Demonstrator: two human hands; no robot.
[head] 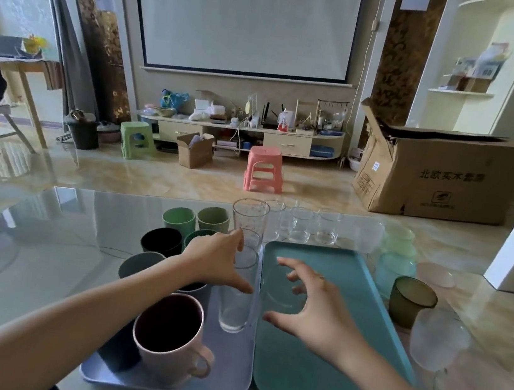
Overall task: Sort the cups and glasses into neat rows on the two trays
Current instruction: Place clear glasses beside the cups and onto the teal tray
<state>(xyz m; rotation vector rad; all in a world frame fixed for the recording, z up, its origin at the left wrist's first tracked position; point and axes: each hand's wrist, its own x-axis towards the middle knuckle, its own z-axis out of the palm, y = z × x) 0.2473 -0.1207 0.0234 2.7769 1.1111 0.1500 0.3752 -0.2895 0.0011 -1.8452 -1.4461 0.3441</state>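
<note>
1. Head view: your left hand is touching the tall clear glasses. Your thumb and fingers sit on the side of them, but you cannot tell if you are really squeezing them.
2. Those tall glasses stand in a line on the blue-grey tray, along the edge that touches the teal tray.
3. Your right hand is over the teal tray with its fingers spread and bent like a claw. A low clear glass seems to sit on the tray just under it. It is hard to see, and you cannot tell if your fingers touch it.
4. A pink mug stands on the blue-grey tray, on the near side, just left of the tall glasses. Its handle points toward the teal tray.
5. More cups stand left of the tall glasses: a black cup, a grey cup, a light green cup and an olive cup. Your left arm hides some of them.
6. Small clear glasses stand in a row on the table, just past the far end of the teal tray.
7. A dark green glass and a frosted glass stand on the table, right of the teal tray.
</note>
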